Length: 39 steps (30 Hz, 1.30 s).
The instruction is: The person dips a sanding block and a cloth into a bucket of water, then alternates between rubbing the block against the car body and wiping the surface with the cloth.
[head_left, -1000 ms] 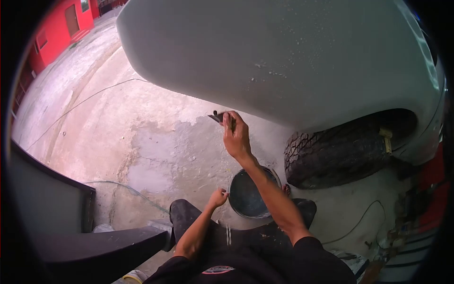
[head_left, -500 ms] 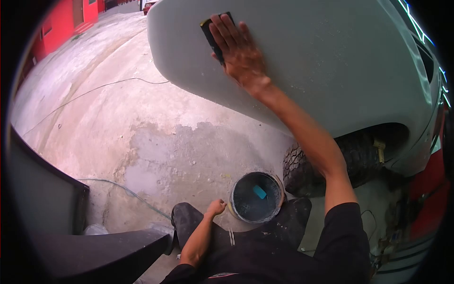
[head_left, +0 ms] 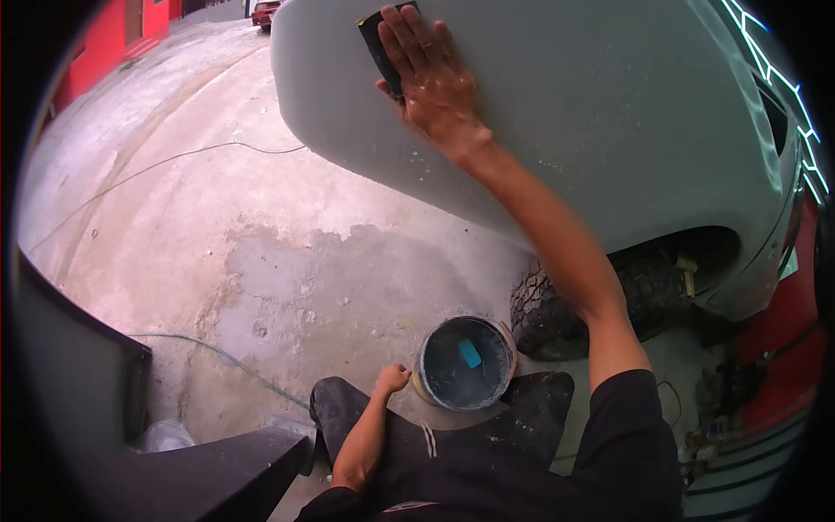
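Head view (single, fisheye) looks steeply down, close in.

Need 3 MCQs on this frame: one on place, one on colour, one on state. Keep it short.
1. Where is the bucket?
A. on the ground beside the tyre
B. on top of the car panel
C. in the left hand

2. What colour is the small piece lying in the bucket?
A. red
B. light blue
C. yellow

3. How is the right hand placed?
A. hanging free in the air
B. closed round the bucket rim
C. pressed flat on the dark sanding pad against the grey car panel

Answers:
1 A: the bucket stands on the concrete next to the tyre, by the left hand.
2 B: the piece is light blue.
3 C: the fingers are spread over the pad on the panel.
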{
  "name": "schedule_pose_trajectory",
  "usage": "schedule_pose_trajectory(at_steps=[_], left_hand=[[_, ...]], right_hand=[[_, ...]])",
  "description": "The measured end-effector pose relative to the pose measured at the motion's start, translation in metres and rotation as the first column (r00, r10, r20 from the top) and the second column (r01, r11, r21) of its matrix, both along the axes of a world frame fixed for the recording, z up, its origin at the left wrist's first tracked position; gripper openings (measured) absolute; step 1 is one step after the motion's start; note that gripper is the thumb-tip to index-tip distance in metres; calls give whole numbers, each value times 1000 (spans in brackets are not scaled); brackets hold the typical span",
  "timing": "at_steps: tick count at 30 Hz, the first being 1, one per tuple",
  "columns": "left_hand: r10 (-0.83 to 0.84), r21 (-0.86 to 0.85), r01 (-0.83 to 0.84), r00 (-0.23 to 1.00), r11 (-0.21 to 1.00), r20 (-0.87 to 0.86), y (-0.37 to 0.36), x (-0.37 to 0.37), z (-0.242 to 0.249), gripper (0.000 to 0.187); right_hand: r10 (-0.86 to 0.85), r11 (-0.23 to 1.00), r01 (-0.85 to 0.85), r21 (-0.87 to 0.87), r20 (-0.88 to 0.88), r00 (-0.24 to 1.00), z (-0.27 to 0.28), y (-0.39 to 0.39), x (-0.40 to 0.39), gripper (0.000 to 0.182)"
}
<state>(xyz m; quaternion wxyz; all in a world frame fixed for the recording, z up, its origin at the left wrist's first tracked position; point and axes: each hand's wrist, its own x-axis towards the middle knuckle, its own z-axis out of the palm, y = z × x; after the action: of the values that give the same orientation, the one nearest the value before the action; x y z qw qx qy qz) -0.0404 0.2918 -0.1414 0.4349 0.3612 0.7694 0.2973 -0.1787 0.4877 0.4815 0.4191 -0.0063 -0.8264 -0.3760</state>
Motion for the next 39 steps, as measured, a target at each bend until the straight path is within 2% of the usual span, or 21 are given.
schedule_pose_trajectory(at_steps=[3, 5, 6, 9, 12, 13, 15, 17, 18, 20, 21, 23, 24, 25, 26, 29, 33, 36, 38, 39], left_hand=[[8, 40, -10, 999, 999, 46, 6, 9, -4, 42], [-42, 131, 33, 997, 991, 66, 15, 16, -16, 42], [-31, 122, 20, 995, 992, 90, 11, 17, -9, 42], [10, 92, -18, 995, 996, 97, 11, 9, 6, 42], [20, 34, -21, 1000, 999, 11, 9, 8, 3, 42], [11, 48, -14, 998, 999, 55, 5, 13, 0, 42], [0, 92, -13, 990, 996, 143, 17, 15, -4, 43], [-47, 124, 36, 996, 992, 81, 15, 15, 12, 43], [-71, 129, 65, 997, 990, 43, 9, 10, 16, 44], [-22, 86, 17, 998, 996, 57, 14, 6, 5, 43], [-2, 50, -1, 998, 999, 71, 7, 10, -6, 43], [36, 89, -32, 998, 996, -43, 17, 12, -11, 44], [42, 102, -32, 994, 994, -98, 13, 18, -13, 44], [40, 93, -41, 999, 995, 15, 21, 18, -7, 45], [32, 90, -33, 999, 995, 7, 23, 16, -1, 45], [12, 126, -15, 1000, 992, 22, 24, 18, 7, 47], [30, 30, -30, 999, 999, -19, 2, 11, 9, 44], [125, -22, -124, 991, 992, 38, 5, 16, 4, 43], [45, 29, -47, 996, 998, 77, 7, 17, 6, 44], [14, 63, -21, 995, 998, 101, 15, 20, 5, 44]], right_hand=[[-237, 966, 245, -89, 88, 967, -63, 30, 88, 84], [-175, 977, 182, -115, 71, 982, -68, 40, 95, 87], [-138, 981, 145, -132, 57, 989, -61, 35, 93, 89], [110, 983, -114, -143, -35, 993, 12, 6, 6, 94], [-62, 993, 62, -97, 2, 998, 9, 0, 22, 99], [-148, 982, 149, -117, 17, 989, -17, 16, 47, 108], [-205, 975, 207, -78, 24, 978, -66, 41, 99, 119], [-216, 974, 217, -64, 22, 976, -69, 45, 100, 128], [-165, 984, 164, -74, 4, 986, -50, 34, 74, 130], [-40, 997, 37, -73, -37, 999, 11, 12, 14, 135], [43, 995, -44, -90, -23, 999, 21, 8, 10, 130], [220, 969, -219, -113, -7, 975, 34, -1, 0, 122], [90, 992, -90, -89, -4, 996, 14, 6, 16, 127], [-40, 998, 40, -48, -6, 999, -15, 24, 45, 133], [-173, 985, 173, -6, -12, 985, -37, 36, 70, 139], [-157, 988, 156, -21, -40, 987, -53, 47, 91, 141], [-18, 996, 14, -91, -43, 999, 25, 12, 11, 146], [-230, 973, 230, -5, -15, 973, 0, 30, 66, 145], [-234, 972, 233, -26, -3, 972, -42, 53, 119, 145], [-225, 974, 225, -28, 7, 974, -43, 50, 129, 144]])
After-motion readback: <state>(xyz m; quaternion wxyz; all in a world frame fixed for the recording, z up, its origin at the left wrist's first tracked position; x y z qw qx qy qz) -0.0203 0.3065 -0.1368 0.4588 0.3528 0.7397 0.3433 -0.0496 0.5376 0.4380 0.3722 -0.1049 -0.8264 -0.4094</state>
